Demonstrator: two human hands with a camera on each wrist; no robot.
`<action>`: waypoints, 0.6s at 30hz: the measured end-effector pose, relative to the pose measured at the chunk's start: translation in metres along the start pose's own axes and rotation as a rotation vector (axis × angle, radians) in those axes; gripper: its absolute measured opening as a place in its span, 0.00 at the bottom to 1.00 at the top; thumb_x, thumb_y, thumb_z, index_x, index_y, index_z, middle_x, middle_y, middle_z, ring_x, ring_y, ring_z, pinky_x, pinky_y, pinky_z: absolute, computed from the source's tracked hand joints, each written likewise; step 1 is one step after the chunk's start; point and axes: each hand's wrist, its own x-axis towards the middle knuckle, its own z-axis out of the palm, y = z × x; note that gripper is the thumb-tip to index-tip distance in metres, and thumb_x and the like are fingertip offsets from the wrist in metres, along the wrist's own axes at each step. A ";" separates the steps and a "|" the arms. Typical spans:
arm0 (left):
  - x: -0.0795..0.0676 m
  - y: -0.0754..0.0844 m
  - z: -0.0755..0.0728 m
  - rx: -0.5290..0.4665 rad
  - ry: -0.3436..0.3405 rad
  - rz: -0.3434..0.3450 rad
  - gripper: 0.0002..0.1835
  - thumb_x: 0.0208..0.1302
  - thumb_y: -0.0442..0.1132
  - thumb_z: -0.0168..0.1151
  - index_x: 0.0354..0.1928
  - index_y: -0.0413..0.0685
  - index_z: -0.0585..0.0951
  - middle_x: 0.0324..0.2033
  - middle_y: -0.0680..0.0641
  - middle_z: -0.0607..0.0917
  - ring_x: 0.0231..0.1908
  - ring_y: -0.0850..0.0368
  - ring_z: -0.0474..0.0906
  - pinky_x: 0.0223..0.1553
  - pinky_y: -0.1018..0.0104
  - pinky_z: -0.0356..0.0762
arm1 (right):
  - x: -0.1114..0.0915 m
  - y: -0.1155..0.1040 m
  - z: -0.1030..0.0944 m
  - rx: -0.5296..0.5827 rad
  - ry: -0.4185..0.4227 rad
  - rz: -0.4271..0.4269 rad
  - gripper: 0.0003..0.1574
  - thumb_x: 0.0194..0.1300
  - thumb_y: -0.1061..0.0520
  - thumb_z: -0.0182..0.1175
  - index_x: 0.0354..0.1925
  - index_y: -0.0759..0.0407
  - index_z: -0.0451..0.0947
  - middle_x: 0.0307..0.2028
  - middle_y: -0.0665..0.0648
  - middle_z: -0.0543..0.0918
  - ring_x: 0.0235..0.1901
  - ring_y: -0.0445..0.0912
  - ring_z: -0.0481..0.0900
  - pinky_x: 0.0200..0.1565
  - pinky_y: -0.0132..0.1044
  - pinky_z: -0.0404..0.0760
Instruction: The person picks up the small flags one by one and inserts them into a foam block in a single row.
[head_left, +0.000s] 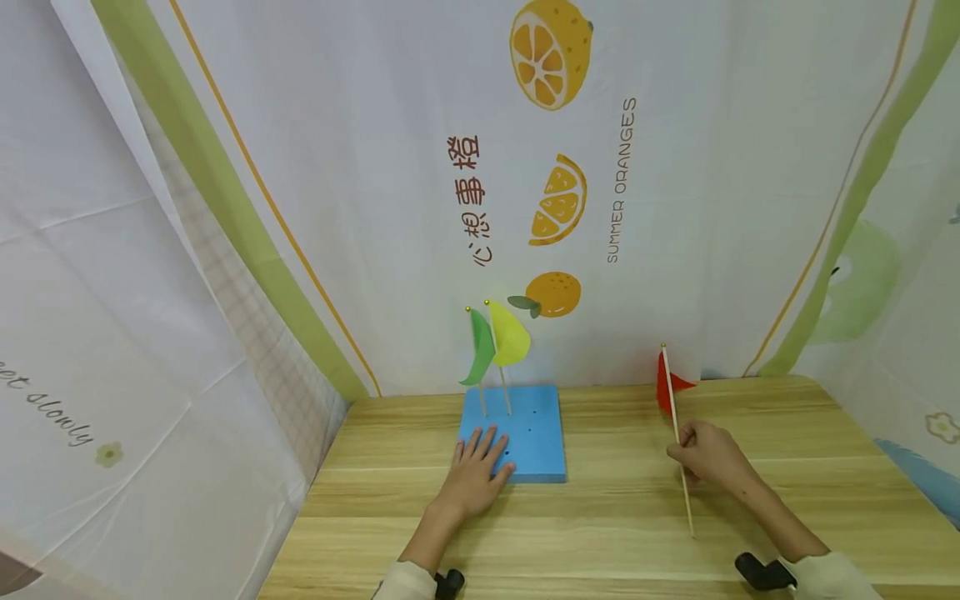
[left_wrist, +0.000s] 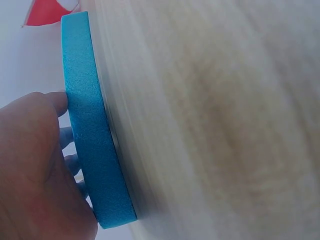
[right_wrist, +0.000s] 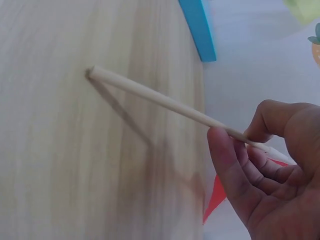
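My right hand [head_left: 708,454] pinches the wooden stick of a small red flag [head_left: 664,385] between thumb and fingers, right of the board. The stick leans, its bare lower end close to the tabletop in the right wrist view, its gold-tipped top pointing away. My left hand [head_left: 474,479] lies with fingers spread on the near left part of a blue foam board [head_left: 543,450]. Towards the board's back a green flag [head_left: 480,348] and a yellow flag [head_left: 512,335] stand upright in it. Several small dark holes show in the board's top. In the left wrist view the board's thick side [left_wrist: 92,120] faces me.
The wood-grain table [head_left: 600,533] extends around the board. A white curtain printed with oranges [head_left: 375,208] hangs along the table's back edge. More cloth hangs at the left [head_left: 150,292] and right. Black wrist-mounted devices [head_left: 761,573] sit at both sleeves.
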 end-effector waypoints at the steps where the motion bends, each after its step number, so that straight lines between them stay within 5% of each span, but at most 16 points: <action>1: 0.000 0.000 0.000 -0.001 0.000 0.000 0.34 0.85 0.58 0.48 0.83 0.48 0.65 0.84 0.40 0.59 0.84 0.33 0.50 0.82 0.30 0.48 | 0.000 0.000 0.000 0.002 0.003 -0.009 0.08 0.66 0.62 0.62 0.33 0.63 0.72 0.23 0.55 0.82 0.19 0.45 0.84 0.21 0.36 0.85; 18: -0.001 -0.001 0.001 -0.005 0.014 0.017 0.34 0.85 0.58 0.47 0.82 0.47 0.65 0.83 0.38 0.59 0.83 0.31 0.51 0.81 0.28 0.49 | 0.002 -0.014 -0.006 0.096 0.093 -0.092 0.10 0.70 0.66 0.61 0.46 0.72 0.79 0.34 0.65 0.87 0.24 0.44 0.87 0.28 0.34 0.89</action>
